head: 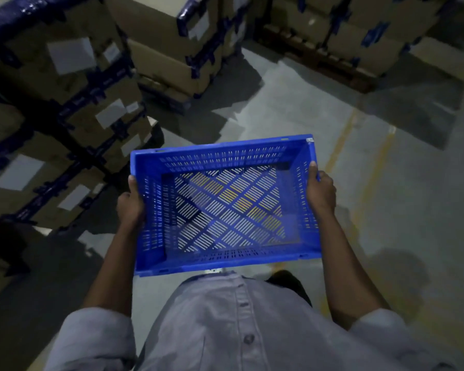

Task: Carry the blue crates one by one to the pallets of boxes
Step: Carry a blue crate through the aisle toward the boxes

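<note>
Two hands share one load here. At the left, stacked boxes (65, 108) banded in dark tape stand close by the person's elbow. The left hand (130, 203) grips the crate's left wall, thumb hooked over the rim, fingers hidden outside it. The blue crate (225, 207) is held roughly level before the waist, clear of the floor (292, 108), with nothing in it. The right hand (320, 192) grips the opposite wall the same way. Further right run yellow lines (373, 170), with another pallet of boxes (359, 38) beyond. I'd call this mid-carry; next comes walking up to a stack and lowering the crate squarely, both hands holding until it is borne.
</note>
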Motion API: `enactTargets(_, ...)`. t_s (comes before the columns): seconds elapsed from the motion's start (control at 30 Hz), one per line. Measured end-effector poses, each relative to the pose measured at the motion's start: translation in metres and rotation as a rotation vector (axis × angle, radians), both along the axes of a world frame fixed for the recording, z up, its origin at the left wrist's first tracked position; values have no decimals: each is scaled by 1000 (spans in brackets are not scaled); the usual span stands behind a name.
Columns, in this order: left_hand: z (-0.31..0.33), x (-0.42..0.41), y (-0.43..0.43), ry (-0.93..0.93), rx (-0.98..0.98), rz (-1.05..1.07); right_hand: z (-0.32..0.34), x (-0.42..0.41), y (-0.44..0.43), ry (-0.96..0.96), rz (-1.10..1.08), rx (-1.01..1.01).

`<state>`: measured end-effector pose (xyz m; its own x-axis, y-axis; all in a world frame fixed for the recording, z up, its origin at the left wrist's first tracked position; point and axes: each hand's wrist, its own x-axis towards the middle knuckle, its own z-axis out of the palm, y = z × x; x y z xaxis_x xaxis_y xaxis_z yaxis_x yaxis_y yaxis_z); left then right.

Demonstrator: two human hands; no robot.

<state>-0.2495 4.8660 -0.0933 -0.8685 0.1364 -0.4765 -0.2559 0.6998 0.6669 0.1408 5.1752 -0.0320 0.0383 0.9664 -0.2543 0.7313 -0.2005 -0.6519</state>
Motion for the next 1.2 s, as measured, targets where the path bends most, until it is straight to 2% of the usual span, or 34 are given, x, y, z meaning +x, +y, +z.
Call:
enactTargets(0.13, -16, 38, 10, -26, -6, 225, -18, -30, 84, 7, 193, -31)
enactTargets(0.3, -71, 97, 1, -37, -10, 531, -12, -60, 162, -8, 451, -65)
enactTargets(0.43, -57, 169, 6, -35, -18, 756, 8, -89, 197, -38, 654, -13)
enactTargets(0.57, -6, 226, 32, 33, -11, 884, 10, -124, 212, -37, 798, -13)
enactTargets(0.8, -5, 233, 67, 18, -14, 896, -21, -142, 239, -68, 824, 7)
enactTargets(1.0, -56, 204, 112, -24, -132, 857, -100, -171, 263, -124, 828, -32)
enactTargets(1.07, -97, 186, 127, -36, -126, 830, -151, -184, 272, -119, 827, -41)
enactTargets(1.2, -227, 166, 133, -48, -153, 843, -286, -207, 285, -143, 867, -50)
